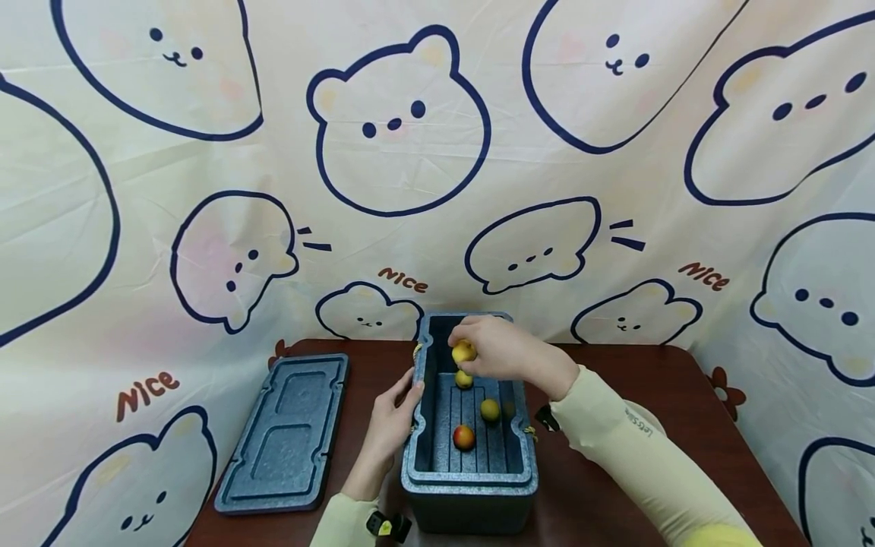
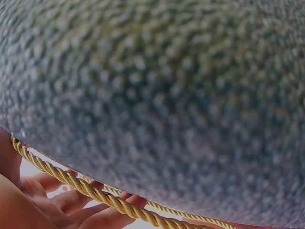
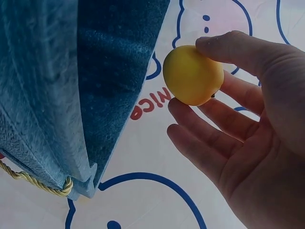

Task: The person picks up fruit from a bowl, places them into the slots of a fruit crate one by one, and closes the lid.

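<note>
Pinching a yellow fruit (image 3: 193,75) in right fingers (image 3: 195,148) above the box (image 1: 469,479), toward its far end, resting uncurled left fingers (image 1: 398,386) alongside.

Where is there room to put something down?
On the brown table, the widest bare patch is right of the storage box, with the right sleeve stretched over it. A narrow strip shows between box and lid, though the left hand crowds it. The box's far end is busy: the right hand holds a yellow fruit there, near another yellow fruit.
</note>
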`<state>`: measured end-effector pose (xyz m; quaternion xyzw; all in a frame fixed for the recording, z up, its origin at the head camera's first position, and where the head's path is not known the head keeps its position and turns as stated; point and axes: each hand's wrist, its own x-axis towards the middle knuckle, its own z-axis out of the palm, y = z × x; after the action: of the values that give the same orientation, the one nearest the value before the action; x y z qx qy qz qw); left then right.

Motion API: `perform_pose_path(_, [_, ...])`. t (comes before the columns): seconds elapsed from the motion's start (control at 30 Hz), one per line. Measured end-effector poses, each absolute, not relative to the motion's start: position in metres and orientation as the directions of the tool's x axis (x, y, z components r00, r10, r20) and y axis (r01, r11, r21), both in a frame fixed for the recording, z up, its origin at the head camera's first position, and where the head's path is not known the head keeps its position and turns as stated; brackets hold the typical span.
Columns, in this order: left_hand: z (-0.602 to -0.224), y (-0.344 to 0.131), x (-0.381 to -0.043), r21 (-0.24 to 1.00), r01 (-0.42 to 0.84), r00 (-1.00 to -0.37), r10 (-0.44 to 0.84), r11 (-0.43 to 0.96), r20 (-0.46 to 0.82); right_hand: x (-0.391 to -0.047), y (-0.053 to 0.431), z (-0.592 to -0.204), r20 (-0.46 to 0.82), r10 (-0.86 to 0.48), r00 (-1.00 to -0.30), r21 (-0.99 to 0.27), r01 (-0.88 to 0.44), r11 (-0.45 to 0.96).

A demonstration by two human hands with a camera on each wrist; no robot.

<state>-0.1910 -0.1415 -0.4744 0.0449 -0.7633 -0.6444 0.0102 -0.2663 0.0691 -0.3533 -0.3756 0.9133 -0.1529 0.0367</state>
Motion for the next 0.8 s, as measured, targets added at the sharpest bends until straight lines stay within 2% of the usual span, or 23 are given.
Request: perform_pose_path(0.8, [-0.4732, -0.14, -0.1888, 0.983, -0.056, -0.995, -0.088, 0.177, -0.041, -0.2646, 0.0662, -0.3543, -0.029, -0.692, -0.721, -0.273, -0.66, 0.699])
